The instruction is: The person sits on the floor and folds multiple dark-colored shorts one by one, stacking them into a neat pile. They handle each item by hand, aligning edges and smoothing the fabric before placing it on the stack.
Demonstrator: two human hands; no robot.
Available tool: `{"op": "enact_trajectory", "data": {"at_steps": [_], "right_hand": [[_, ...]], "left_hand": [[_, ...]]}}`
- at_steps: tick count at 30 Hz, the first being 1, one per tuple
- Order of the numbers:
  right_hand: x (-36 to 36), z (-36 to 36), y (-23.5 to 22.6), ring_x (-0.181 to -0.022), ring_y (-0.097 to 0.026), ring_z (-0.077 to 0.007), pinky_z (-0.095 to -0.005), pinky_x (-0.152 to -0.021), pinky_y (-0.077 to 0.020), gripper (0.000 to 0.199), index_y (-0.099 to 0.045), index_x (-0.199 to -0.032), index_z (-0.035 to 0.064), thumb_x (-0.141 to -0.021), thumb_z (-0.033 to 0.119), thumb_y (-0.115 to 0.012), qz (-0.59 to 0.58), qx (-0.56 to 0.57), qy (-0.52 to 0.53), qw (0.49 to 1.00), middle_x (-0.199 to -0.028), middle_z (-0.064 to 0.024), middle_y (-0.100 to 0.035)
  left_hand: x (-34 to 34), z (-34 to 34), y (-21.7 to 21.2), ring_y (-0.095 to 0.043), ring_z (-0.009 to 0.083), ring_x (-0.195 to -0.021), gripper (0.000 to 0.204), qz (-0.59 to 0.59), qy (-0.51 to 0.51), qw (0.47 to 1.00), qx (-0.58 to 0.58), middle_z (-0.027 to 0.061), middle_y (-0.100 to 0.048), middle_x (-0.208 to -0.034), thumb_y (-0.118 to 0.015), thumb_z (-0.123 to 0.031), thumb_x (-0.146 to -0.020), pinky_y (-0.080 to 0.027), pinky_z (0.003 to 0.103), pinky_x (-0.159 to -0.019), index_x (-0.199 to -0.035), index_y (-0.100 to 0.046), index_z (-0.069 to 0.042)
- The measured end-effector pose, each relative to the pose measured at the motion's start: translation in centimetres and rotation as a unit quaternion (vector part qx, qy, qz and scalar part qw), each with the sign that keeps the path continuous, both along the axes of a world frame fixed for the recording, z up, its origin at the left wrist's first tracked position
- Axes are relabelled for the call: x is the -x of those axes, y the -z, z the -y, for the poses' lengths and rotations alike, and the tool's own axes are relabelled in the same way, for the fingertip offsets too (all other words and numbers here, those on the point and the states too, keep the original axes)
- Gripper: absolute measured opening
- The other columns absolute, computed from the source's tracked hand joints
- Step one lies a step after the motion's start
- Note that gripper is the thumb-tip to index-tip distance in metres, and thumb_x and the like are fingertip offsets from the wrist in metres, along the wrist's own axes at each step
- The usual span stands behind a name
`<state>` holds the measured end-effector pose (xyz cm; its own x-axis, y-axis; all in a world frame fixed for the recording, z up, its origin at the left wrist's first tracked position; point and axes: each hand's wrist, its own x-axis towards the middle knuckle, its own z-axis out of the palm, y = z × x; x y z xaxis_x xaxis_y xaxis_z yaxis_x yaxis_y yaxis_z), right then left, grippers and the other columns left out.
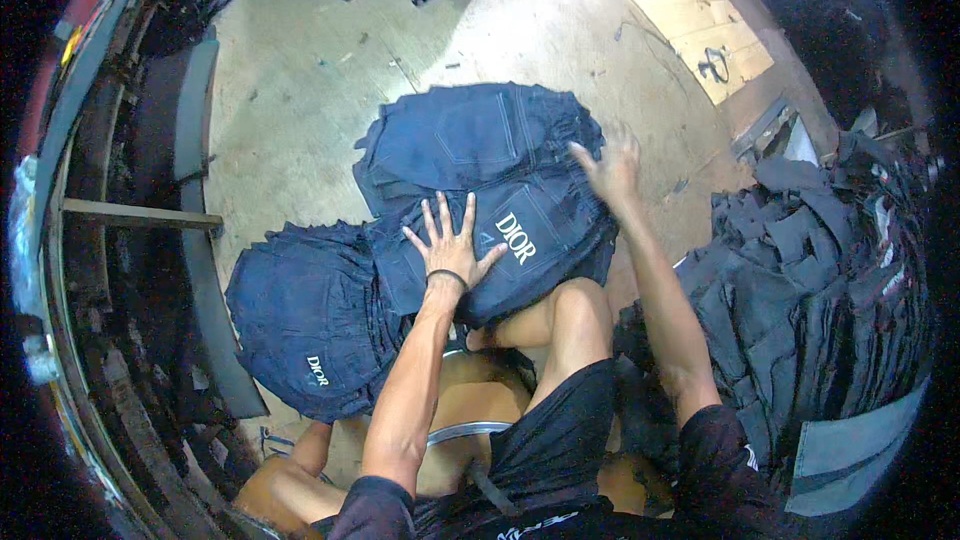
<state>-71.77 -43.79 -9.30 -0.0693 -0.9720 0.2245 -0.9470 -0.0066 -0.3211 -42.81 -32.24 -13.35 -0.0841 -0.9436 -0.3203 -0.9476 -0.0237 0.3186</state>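
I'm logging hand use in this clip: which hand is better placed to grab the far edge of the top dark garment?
Right. The right hand already rests at the far edge of the top dark garment; the left hand lies flat mid-piece, nearer the body.

Right hand (612, 172) fingertips blurred; right denim stack (800, 290) cut off.

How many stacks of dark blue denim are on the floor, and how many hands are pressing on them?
Dark blue denim stacks on the floor: 3, namely the middle stack, the left stack and the right stack.
Hands flat on the middle stack: 2, the left hand and the right hand.
Total: 5.
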Motion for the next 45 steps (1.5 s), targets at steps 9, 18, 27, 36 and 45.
{"op": "enact_trajectory", "data": {"at_steps": [9,18,27,36,45], "right_hand": [[-4.2,1.3,9.4,-0.156,-0.006,-0.0529,-0.084,-0.113,-0.009,0.08,-0.014,-0.163,0.0502,-0.095,0.076,-0.045,-0.093,-0.143,-0.002,0.985,-0.175,-0.0134,-0.002],[-19.7,-8.3,-0.4,-0.111,-0.066,-0.0378,-0.0429,-0.099,-0.0513,0.037,-0.065,-0.122,-0.0077,-0.098,0.02,-0.069,0.187,0.072,-0.165,0.966,-0.121,-0.0245,-0.069],[-41.7,-21.7,20.8,-0.122,-0.064,-0.0419,-0.0455,-0.104,-0.0516,0.057,-0.058,-0.135,-0.0086,-0.093,0.025,-0.076,0.196,-0.255,-0.333,0.887,-0.13,-0.0311,-0.064],[-49.2,-16.6,18.8,-0.125,-0.063,-0.0381,-0.0441,-0.108,-0.0482,0.076,-0.059,-0.142,-0.0002,-0.089,0.05,-0.078,0.189,-0.494,-0.307,0.791,-0.129,-0.0245,-0.068],[-47.2,-14.1,23.2,-0.116,-0.063,-0.0457,-0.0497,-0.101,-0.0518,0.046,-0.063,-0.126,0.0005,-0.085,0.017,-0.079,0.08,-0.314,-0.227,0.918,-0.12,-0.0298,-0.063]], "left_hand": [[-1.0,1.2,-0.1,0.0,0.0494,-0.158,0.108,-0.037,0.016,0.999,0.033,0.0221,-0.004,-0.173,-0.067,-0.079,-0.078,-0.004,0.083,-0.113,-0.166,-0.021,-0.038],[-14.7,-14.4,5.1,-0.031,0.0449,-0.149,0.079,-0.111,-0.229,0.951,0.178,0.0235,-0.032,-0.16,-0.074,-0.048,-0.088,-0.025,0.066,-0.119,-0.153,-0.045,-0.013],[-24.8,-29.2,11.2,-0.025,0.0444,-0.153,0.081,-0.057,-0.328,0.942,-0.035,0.0223,-0.023,-0.167,-0.076,-0.038,-0.088,-0.022,0.069,-0.12,-0.157,-0.04,-0.015],[-27.3,-19.6,15.2,-0.045,0.0403,-0.143,0.089,-0.104,-0.487,0.867,-0.021,0.0207,-0.044,-0.157,-0.08,-0.038,-0.084,-0.032,0.06,-0.118,-0.158,-0.037,-0.015],[-29.5,-22.1,11.7,-0.069,0.0426,-0.102,0.055,-0.279,-0.656,0.68,0.171,0.0296,-0.071,-0.11,-0.067,-0.037,-0.099,-0.052,0.046,-0.091,-0.12,-0.061,0.014]]}}
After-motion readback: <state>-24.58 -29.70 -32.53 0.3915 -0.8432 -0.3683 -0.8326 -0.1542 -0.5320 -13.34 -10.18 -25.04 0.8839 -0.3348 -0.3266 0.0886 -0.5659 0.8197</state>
